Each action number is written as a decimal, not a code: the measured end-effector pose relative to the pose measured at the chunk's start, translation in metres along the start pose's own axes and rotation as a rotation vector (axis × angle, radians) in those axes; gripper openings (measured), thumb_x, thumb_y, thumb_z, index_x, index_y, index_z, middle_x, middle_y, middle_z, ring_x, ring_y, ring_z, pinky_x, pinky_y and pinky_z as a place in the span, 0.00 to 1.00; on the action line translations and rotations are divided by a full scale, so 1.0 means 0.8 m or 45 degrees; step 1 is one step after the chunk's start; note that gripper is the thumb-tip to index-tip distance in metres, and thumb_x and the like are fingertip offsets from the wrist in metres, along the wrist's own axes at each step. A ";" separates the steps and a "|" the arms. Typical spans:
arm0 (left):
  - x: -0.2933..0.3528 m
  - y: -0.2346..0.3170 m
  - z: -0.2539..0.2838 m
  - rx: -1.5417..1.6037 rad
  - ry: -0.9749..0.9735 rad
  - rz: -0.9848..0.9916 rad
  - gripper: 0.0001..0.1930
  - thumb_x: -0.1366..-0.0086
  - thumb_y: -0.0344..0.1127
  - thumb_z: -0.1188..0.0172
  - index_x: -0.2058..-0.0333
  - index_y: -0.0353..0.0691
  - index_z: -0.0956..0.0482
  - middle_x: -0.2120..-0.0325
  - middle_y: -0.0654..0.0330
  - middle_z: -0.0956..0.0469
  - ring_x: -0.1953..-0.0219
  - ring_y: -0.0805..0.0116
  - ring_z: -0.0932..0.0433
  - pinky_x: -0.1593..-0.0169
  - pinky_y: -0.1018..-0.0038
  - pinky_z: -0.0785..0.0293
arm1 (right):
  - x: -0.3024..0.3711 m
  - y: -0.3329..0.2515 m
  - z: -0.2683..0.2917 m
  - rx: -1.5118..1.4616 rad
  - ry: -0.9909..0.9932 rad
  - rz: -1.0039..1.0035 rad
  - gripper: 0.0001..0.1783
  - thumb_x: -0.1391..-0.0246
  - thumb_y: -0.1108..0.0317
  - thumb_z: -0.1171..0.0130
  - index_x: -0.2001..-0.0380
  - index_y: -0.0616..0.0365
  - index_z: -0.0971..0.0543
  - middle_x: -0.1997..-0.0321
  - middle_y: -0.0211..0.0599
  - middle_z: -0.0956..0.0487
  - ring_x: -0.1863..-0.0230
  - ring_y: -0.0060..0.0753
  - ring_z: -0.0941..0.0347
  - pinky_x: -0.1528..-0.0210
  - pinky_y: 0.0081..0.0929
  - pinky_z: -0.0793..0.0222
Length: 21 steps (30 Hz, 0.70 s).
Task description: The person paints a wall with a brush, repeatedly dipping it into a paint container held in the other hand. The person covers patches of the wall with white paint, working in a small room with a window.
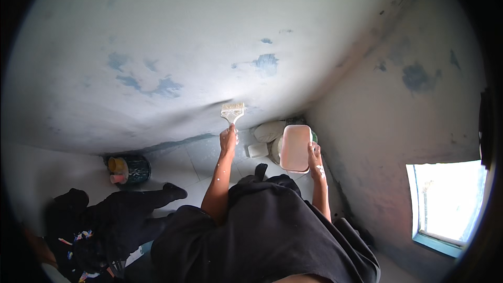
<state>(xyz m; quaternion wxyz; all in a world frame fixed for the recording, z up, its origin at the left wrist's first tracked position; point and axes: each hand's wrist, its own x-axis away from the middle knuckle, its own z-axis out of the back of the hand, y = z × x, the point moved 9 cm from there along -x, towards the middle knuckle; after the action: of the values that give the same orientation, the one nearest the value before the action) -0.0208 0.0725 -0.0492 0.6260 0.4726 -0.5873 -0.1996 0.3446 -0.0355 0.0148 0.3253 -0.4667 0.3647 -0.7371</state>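
Observation:
My left hand (229,139) is closed round the handle of a wide, paint-smeared paintbrush (232,110). The bristles point up toward the wall (199,52) in front of me; whether they touch it I cannot tell. White paint spots dot my left forearm. At the right, my right hand (315,161) grips the right side of a shallow pinkish rectangular tray (295,148), held over the floor. White paint marks my right wrist. The wall is whitish, with several blue-grey patches.
A dark bucket (139,170) with a yellow container and a pink one stands at left. Beside it is another person (126,215) in dark clothes. A whitish sack (270,131) and a small white container (258,150) lie near the wall. A bright window (448,202) is at right.

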 end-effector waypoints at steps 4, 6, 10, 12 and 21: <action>0.044 0.160 0.009 -0.052 0.055 -0.374 0.18 0.29 0.45 0.49 0.73 0.37 0.28 0.83 0.68 0.35 0.84 0.78 0.39 0.80 0.78 0.42 | 0.010 -0.004 -0.024 -0.247 -0.065 0.222 0.42 0.37 0.36 0.56 0.35 0.61 0.38 0.36 0.49 0.33 0.33 0.42 0.39 0.33 0.36 0.47; 0.193 0.098 0.014 -0.025 0.114 -0.111 0.17 0.29 0.46 0.48 0.70 0.37 0.27 0.82 0.67 0.36 0.83 0.78 0.39 0.79 0.78 0.41 | 0.158 0.079 0.073 -0.193 -0.054 -0.024 0.41 0.36 0.37 0.55 0.36 0.61 0.37 0.37 0.49 0.31 0.35 0.41 0.37 0.34 0.36 0.44; 0.336 0.181 0.005 0.225 0.076 -0.201 0.18 0.27 0.47 0.50 0.72 0.41 0.28 0.83 0.70 0.37 0.83 0.81 0.41 0.80 0.81 0.45 | 0.237 0.124 0.155 0.024 0.047 -0.199 0.42 0.38 0.35 0.54 0.35 0.59 0.39 0.40 0.57 0.29 0.40 0.49 0.31 0.40 0.39 0.34; 0.370 0.260 -0.010 0.229 0.002 -0.434 0.18 0.27 0.48 0.50 0.73 0.41 0.29 0.84 0.70 0.39 0.84 0.81 0.44 0.80 0.81 0.48 | 0.251 0.146 0.160 -0.096 0.087 -0.243 0.42 0.38 0.34 0.54 0.35 0.59 0.39 0.40 0.57 0.29 0.40 0.48 0.31 0.41 0.39 0.34; 0.282 0.261 0.025 0.154 0.211 -0.883 0.26 0.29 0.58 0.51 0.78 0.44 0.35 0.82 0.70 0.41 0.83 0.80 0.42 0.79 0.79 0.46 | 0.205 0.166 0.132 -0.169 0.055 -0.192 0.43 0.38 0.35 0.53 0.35 0.61 0.40 0.42 0.56 0.28 0.41 0.47 0.29 0.42 0.39 0.33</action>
<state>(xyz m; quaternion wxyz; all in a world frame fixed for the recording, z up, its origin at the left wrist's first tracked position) -0.0506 -0.0173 0.2438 0.5375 0.6946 -0.3500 -0.3259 0.4028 -0.2646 0.0084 0.2294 -0.4971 0.3835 -0.7437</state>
